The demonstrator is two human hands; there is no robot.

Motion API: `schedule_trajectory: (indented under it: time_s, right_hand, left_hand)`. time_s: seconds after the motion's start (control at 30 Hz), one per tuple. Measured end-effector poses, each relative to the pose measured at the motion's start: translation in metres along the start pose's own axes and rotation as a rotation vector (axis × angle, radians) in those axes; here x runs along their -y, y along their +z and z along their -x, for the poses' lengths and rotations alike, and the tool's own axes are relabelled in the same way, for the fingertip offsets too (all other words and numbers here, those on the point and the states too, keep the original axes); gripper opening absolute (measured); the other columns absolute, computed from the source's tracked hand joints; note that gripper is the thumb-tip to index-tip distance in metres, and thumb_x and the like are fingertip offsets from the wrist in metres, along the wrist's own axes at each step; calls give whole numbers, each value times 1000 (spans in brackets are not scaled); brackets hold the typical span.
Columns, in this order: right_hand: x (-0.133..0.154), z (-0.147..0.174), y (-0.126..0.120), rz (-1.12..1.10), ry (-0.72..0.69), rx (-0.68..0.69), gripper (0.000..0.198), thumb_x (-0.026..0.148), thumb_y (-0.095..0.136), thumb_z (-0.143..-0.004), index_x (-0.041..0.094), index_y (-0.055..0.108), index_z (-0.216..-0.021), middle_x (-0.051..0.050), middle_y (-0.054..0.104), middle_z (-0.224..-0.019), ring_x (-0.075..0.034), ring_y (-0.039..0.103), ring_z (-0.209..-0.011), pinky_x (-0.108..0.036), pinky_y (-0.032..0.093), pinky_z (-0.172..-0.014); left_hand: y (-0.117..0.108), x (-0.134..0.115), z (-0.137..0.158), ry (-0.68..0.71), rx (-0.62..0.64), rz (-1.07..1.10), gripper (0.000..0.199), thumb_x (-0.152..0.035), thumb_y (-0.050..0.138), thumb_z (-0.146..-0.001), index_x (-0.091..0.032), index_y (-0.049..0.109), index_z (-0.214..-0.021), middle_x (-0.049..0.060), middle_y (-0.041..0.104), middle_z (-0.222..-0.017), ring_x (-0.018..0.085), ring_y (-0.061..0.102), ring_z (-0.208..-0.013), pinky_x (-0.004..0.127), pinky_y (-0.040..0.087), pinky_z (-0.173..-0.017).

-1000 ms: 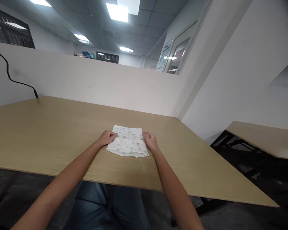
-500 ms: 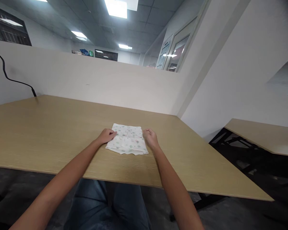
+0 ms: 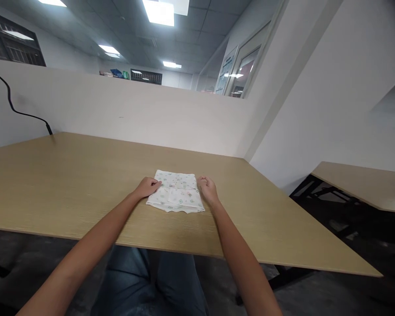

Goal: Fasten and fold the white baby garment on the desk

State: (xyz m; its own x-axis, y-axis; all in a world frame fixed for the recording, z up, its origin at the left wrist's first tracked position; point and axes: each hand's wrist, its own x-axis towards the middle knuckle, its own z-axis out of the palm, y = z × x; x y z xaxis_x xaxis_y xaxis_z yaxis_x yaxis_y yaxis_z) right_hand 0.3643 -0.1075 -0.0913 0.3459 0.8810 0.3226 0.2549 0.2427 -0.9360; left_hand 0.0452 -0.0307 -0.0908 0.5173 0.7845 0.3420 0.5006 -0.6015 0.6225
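A folded white cloth [image 3: 176,193] with a small green and pink print lies flat on the wooden table [image 3: 85,184], a crease running across its middle and its near edge wavy. At its left edge is my left hand [image 3: 147,187], fingers curled, the thumb resting over the fabric and pinching the edge. My right hand [image 3: 208,189] is closed at the opposite edge, its curled fingers turned upward and its thumb side against the fabric. The exact grip of the right fingertips is partly hidden.
A low white partition [image 3: 145,114] rises behind the table, and a wall with a pillar [image 3: 276,96] stands to the right. A black cable [image 3: 29,115] hangs at the back left. Another table [image 3: 365,184] is off to the right. My legs [image 3: 151,281] are under the near edge.
The view has shifted very slightly. Both hands and the cloth keep practically the same places relative to each other.
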Motion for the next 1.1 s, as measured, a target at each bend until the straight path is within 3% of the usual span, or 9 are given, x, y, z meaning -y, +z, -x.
schedule_trajectory:
  time_s: [0.07, 0.17, 0.3, 0.43, 0.53, 0.63, 0.83, 1.1]
  right_hand:
    - [2, 0, 1, -66, 0, 14, 34, 45, 68, -76, 20, 61, -97, 4, 57, -57, -15, 51, -56, -27, 39, -58]
    - [7, 1, 1, -142, 15, 57, 42, 45, 72, -75, 20, 62, -107, -1, 69, -73, -20, 64, -75, -31, 48, -73]
    - [12, 5, 1, -128, 1, 46, 47, 47, 72, -78, 21, 61, -116, -6, 74, -88, -24, 68, -95, -33, 48, -84]
    - [11, 4, 1, -159, -27, 29, 41, 47, 69, -80, 21, 61, -111, -2, 68, -74, -22, 66, -82, -34, 48, -82]
    - [10, 2, 1, -222, 14, 56, 35, 47, 69, -77, 21, 62, -100, 3, 58, -61, -17, 55, -61, -31, 44, -66]
    - [10, 2, 2, -233, 80, 137, 36, 50, 70, -76, 20, 63, -96, 6, 52, -55, -12, 43, -48, -28, 33, -52]
    - [7, 5, 3, -215, 113, 177, 40, 54, 74, -73, 19, 66, -92, 9, 38, -50, -9, 27, -44, -27, 15, -47]
    - [11, 5, 1, -152, 74, 133, 40, 59, 73, -73, 20, 65, -79, 8, 34, -49, -10, 25, -47, -28, 16, -48]
  left_hand:
    - [0, 0, 0, -1, -3, -7, 56, -52, 48, -95, -17, 53, -52, -2, 47, -50, 13, 44, -53, 28, 28, -59]
    - [0, -1, 0, 3, -6, -16, 56, -52, 47, -95, -17, 53, -52, -2, 48, -50, 13, 44, -53, 28, 29, -59]
    - [0, -2, 0, 12, -7, -9, 56, -53, 47, -95, -18, 53, -52, -2, 47, -49, 13, 44, -53, 28, 28, -59]
    - [1, -1, -1, 14, -11, 0, 56, -53, 48, -94, -18, 52, -51, -2, 46, -50, 13, 43, -53, 29, 27, -59]
    - [1, -1, -1, 12, -7, -2, 56, -53, 48, -94, -18, 52, -51, -2, 45, -49, 13, 42, -52, 29, 27, -58]
    - [0, -1, -1, 12, -1, -12, 56, -53, 47, -94, -18, 52, -51, -2, 46, -49, 13, 43, -52, 28, 27, -58]
    - [0, -3, 0, 8, 1, -11, 55, -53, 47, -94, -18, 52, -51, -2, 46, -49, 13, 44, -52, 29, 28, -59]
    - [1, -1, 0, 7, -3, -10, 55, -53, 48, -94, -18, 52, -51, -1, 48, -50, 14, 45, -53, 29, 29, -59]
